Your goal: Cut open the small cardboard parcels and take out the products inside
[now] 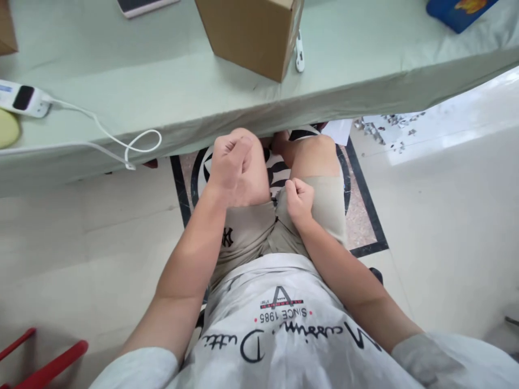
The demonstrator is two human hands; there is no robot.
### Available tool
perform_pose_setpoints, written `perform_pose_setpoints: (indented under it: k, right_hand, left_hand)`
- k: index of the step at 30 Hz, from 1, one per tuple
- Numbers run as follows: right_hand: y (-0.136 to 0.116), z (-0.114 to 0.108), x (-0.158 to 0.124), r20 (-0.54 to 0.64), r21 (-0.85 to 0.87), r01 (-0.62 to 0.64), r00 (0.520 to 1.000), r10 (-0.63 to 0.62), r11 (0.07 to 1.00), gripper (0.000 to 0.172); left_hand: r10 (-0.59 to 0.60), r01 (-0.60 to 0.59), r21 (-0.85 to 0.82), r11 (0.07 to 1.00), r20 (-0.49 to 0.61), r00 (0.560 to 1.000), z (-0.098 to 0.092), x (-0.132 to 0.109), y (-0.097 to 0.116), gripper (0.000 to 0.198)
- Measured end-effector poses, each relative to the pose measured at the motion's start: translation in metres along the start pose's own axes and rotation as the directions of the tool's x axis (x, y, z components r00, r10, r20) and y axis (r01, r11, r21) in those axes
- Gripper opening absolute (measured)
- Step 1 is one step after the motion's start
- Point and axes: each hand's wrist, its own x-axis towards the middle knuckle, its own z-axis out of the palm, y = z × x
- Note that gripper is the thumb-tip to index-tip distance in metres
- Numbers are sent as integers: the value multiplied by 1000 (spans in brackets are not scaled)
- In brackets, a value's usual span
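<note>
My left hand (232, 158) is curled into a fist above my bare knee, its thumb folded over the fingers. Closer to my body, my right hand (299, 201) is also a fist, at the beige shorts (324, 210) on my other thigh. Nothing shows in either hand. Beyond them, a brown cardboard box (251, 40) stands near the front edge of the table, apart from both hands. A slim white object (300, 54) lies against the right side of the box; its kind is unclear.
A pale green cloth covers the table (357, 54). On its left are a white power strip (24, 99) and a looping white cable (140, 143). A blue container (456, 13) sits at the far right. Silvery scraps (375, 131) lie on the floor, and red legs (57, 367) stand lower left.
</note>
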Motion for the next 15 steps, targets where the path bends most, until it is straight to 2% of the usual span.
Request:
perform_pose_setpoints:
  k: [2,5,7,9,11,13,14,15]
  right_hand:
    - [-10,0,-2,0,14,-11,1000,11,1000,48]
    - [-25,1,-4,19,42,9,1000,-10,999,50]
    - [-32,1,-1,15,67,28,999,-29,997,52]
    - [-37,1,12,-2,96,44,999,-44,994,53]
    - [-42,1,44,-21,119,79,997,-77,990,52]
    - [-49,5,99,-113,96,173,980,-162,980,46]
    - [-53,8,135,-189,56,240,956,-226,969,41]
    - [-55,11,173,-311,-10,308,903,-295,951,36]
  left_hand:
    - [20,-21,13,1000,43,999,3,7,2,66]
    - [22,-23,39,999,22,999,2,26,3,63]
    - [40,-40,60,997,-11,999,-1,51,-1,63]
    - [115,-109,81,991,-72,991,-5,85,-5,64]
    - [245,-228,108,968,-183,952,-10,126,-10,63]
    - [385,-352,156,923,-320,866,-22,167,-16,59]
    - [434,-395,180,901,-388,813,-30,186,-21,55]
    - [457,-415,195,889,-456,764,-40,203,-26,51]
